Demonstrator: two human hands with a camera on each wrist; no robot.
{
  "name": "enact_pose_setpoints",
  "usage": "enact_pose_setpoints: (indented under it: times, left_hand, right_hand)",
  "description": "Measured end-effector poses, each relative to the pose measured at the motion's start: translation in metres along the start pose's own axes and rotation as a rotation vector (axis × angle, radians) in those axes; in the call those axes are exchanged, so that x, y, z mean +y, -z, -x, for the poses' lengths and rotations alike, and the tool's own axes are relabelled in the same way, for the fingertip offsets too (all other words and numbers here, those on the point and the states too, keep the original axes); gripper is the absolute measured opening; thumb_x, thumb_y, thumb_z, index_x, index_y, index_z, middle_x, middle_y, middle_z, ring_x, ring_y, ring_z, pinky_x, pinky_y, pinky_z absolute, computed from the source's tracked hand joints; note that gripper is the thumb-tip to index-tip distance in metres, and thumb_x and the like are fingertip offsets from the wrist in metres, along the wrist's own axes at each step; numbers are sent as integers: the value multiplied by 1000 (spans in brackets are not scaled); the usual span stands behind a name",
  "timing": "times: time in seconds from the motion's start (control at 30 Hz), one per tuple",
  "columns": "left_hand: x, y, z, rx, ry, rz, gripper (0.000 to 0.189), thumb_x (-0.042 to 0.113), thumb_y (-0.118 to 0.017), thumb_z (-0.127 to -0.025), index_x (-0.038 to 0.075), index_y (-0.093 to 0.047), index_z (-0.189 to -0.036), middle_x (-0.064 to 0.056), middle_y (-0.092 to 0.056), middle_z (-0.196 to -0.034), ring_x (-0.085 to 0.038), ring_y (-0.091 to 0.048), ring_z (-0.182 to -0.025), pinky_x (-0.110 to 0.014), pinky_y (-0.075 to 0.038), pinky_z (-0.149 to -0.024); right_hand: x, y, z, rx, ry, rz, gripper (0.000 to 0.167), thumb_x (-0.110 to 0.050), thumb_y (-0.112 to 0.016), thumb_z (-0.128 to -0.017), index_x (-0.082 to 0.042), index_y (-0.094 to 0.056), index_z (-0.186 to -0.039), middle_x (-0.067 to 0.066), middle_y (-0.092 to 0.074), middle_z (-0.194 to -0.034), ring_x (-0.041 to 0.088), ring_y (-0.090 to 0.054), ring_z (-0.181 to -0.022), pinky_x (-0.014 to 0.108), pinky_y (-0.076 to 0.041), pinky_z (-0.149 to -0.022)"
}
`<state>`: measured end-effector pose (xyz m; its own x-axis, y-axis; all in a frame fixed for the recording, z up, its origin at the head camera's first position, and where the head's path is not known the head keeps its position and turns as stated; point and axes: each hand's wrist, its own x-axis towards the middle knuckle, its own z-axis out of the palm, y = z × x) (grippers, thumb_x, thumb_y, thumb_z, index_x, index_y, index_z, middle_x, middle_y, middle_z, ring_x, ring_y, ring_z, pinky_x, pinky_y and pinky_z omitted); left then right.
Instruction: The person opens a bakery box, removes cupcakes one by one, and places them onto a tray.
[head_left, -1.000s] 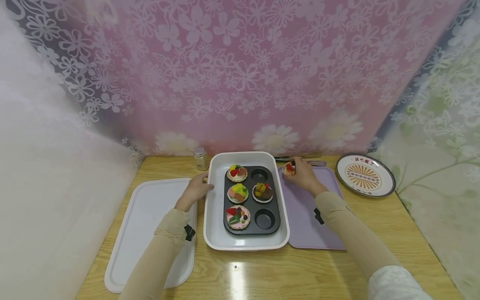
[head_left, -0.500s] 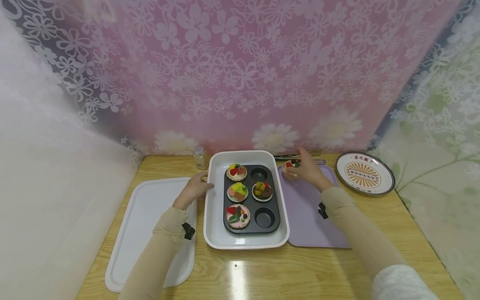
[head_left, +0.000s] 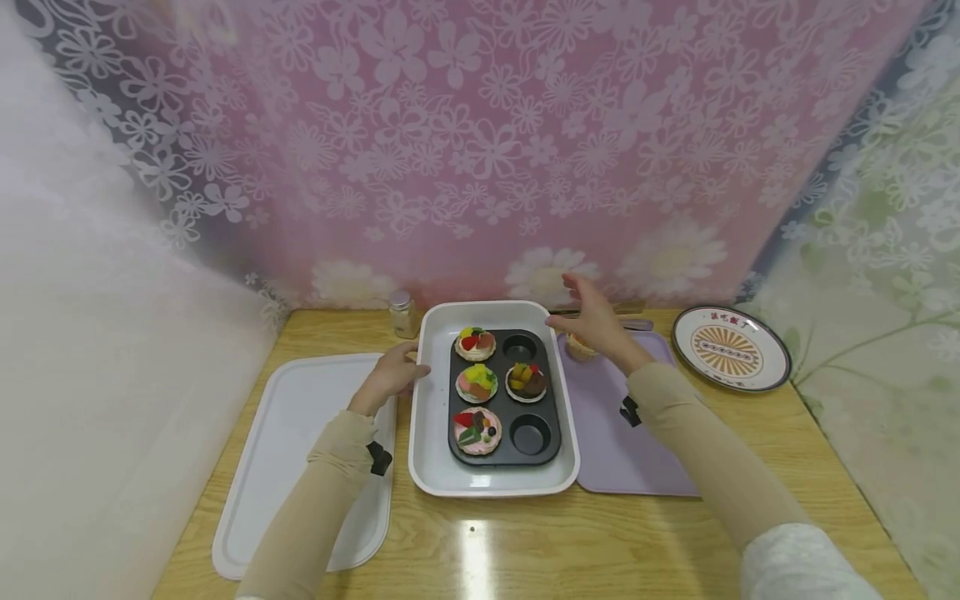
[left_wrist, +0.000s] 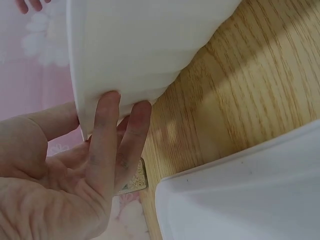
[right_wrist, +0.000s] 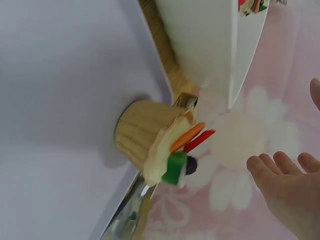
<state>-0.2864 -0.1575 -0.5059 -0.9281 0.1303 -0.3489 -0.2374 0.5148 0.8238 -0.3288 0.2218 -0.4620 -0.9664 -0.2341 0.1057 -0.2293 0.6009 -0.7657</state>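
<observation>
A deep white rectangular tub (head_left: 430, 433) holds a black muffin tin (head_left: 505, 446) with several fruit-topped toy cupcakes seated in its cups; two cups on its right side are bare. My left hand (head_left: 390, 377) grips the tub's left rim, its thumb over the edge and fingers against the outer wall (left_wrist: 135, 45). Spread and holding nothing, my right hand (head_left: 597, 325) hovers near the tub's upper right corner. Beneath it, one cupcake (right_wrist: 145, 132) stands upright on the purple tray (head_left: 622, 442), apart from the hand and partly hidden by it in the head view.
A white tray (head_left: 300, 458) lies on the left of the wooden table (head_left: 570, 550). A small lidded glass jar (head_left: 402, 317) stands behind the left hand. Cutlery (head_left: 636, 325) lies along the back, and a patterned plate (head_left: 731, 348) sits at the back right.
My right hand let go of the cupcake on the purple tray, then rose and shifted left toward the tub with its fingers spread. The left hand stays at the tub's rim.
</observation>
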Motion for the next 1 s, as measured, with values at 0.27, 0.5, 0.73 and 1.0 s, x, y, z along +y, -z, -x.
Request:
enact_pose_setpoints:
  times: [0.27, 0.5, 0.73, 1.0]
  left_hand:
    - [0, -2, 1, 7, 7, 10, 60, 16, -65, -102, 9, -44, -158, -28, -66, -132, -37, -77, -106, -43, -66, -83]
    - [-2, -1, 0, 7, 18, 7, 61, 17, -65, -103, 10, -43, -159, -28, -65, -134, -36, -76, -107, -43, -66, -83]
    - [-2, -1, 1, 5, 20, 26, 61, 17, -65, -103, 11, -43, -159, -28, -64, -135, -37, -75, -109, -43, -66, -85]
    - [-2, -2, 3, 15, 12, 29, 61, 17, -65, -103, 11, -44, -159, -27, -65, -134, -36, -76, -108, -43, -66, -84]
  right_hand:
    - [-22, -17, 7, -104, 32, -34, 95, -23, -82, -94, -9, -24, -167, 19, -30, -172, 41, -32, -158, 61, -31, -126]
    - [-31, -28, 19, -209, 56, -30, 95, -19, -82, -93, -12, -22, -168, 17, -30, -172, 41, -34, -157, 59, -31, -127]
    - [-24, -35, 31, -309, 76, -26, 95, -18, -84, -91, -8, -26, -166, 17, -31, -172, 41, -33, -157, 63, -29, -127]
    - [-10, -43, 42, -370, 157, 203, 101, -35, -90, -85, -8, -34, -164, 16, -41, -167, 40, -38, -155, 69, -23, -127]
